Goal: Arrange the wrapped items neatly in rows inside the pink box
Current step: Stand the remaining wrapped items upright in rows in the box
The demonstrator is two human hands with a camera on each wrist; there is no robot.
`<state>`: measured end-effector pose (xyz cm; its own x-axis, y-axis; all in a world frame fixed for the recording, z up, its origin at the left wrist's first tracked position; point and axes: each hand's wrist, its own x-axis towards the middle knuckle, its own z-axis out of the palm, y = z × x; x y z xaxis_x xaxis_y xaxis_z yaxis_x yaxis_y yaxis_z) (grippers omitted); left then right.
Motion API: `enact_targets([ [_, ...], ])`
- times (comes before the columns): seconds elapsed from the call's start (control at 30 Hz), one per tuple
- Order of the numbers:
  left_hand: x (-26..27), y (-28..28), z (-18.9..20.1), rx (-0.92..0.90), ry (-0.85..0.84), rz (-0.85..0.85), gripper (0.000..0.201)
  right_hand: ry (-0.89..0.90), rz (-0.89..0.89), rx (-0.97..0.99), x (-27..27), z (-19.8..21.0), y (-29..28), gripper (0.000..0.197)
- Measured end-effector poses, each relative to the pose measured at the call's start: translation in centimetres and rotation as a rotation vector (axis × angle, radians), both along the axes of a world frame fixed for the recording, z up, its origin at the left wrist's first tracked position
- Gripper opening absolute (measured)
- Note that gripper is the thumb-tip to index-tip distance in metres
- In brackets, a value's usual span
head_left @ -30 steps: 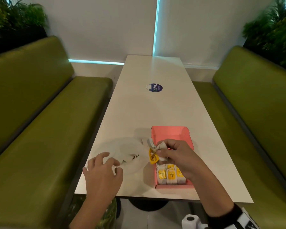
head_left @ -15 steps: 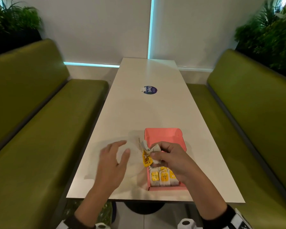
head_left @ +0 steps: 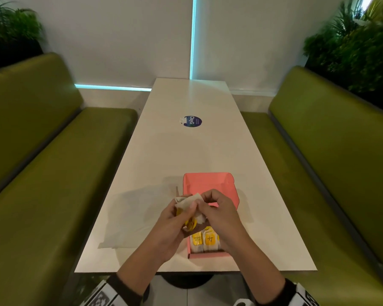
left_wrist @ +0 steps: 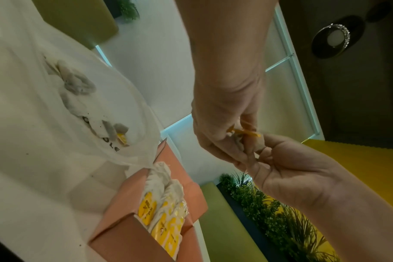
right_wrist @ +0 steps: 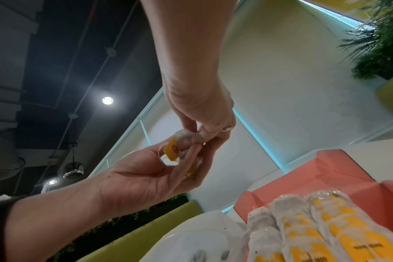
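Both hands hold one wrapped item [head_left: 189,200], a white wrapper with a yellow label, just above the left side of the pink box [head_left: 208,182]. My left hand [head_left: 191,209] grips it from below and the left. My right hand [head_left: 206,198] pinches its top. In the right wrist view the yellow label [right_wrist: 172,150] lies against the left palm. A row of wrapped items [head_left: 205,240] stands at the near end of the box, and the far half shows bare pink floor.
A translucent white bag [head_left: 137,217] lies left of the box, with a few wrapped items [left_wrist: 79,83] showing inside it. A round blue sticker [head_left: 192,121] is mid-table. Green benches [head_left: 53,173] flank the white table [head_left: 186,155]; its near edge is close below the box.
My left hand has left the bag on the table and come right to join the right hand on the wrapped item.
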<state>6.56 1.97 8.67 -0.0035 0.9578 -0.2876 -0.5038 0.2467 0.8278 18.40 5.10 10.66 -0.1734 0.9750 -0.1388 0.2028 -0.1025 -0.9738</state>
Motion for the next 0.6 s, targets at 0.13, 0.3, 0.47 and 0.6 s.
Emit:
enact_targets([
  [0.13,0.2,0.4,0.0,-0.028,-0.027,-0.067,0.04,0.056,-0.038,-0.027,0.5,0.0,0.3,0.009],
  [0.3,0.2,0.9,-0.4,-0.093,-0.003,-0.077,0.031,0.079,-0.079,-0.04,1.1,-0.2,0.6,0.006],
  [0.47,-0.1,1.0,-0.8,-0.162,0.005,-0.054,0.037,-0.024,-0.08,0.034,1.9,0.0,0.8,0.013],
  [0.6,-0.5,0.8,-0.8,-0.195,-0.032,-0.052,0.035,0.036,-0.091,-0.001,2.1,0.2,1.0,0.009],
])
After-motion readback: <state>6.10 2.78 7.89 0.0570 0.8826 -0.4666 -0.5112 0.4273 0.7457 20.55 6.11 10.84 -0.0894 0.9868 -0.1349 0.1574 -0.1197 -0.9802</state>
